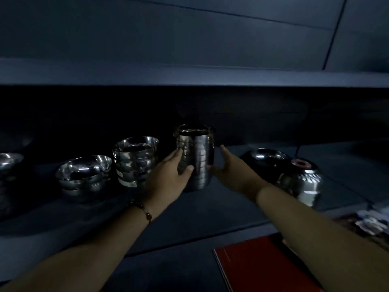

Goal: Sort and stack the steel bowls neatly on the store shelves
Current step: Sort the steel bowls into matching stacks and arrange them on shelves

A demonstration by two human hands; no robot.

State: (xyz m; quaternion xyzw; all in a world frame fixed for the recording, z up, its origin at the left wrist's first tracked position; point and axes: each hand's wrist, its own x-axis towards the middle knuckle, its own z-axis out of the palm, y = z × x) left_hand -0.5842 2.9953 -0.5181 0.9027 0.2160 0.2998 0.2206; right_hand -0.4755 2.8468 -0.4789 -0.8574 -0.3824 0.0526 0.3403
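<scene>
A tall stack of nested steel bowls (197,159) stands on the dim shelf (210,207) at the middle. My left hand (168,178) grips its left side, thumb across the front. My right hand (233,167) touches its right side with the fingers spread. Left of it stand a shorter stack (134,161) and a wider stack (84,175). Another stack (6,165) shows at the left edge. To the right lie a bowl (267,158) and an upturned bowl stack (301,182) with a red sticker.
An upper shelf board (189,76) overhangs the bowls closely. A red flat item (263,264) lies below the shelf edge at lower right. Small packets (370,222) sit at the right edge. The shelf's back is dark.
</scene>
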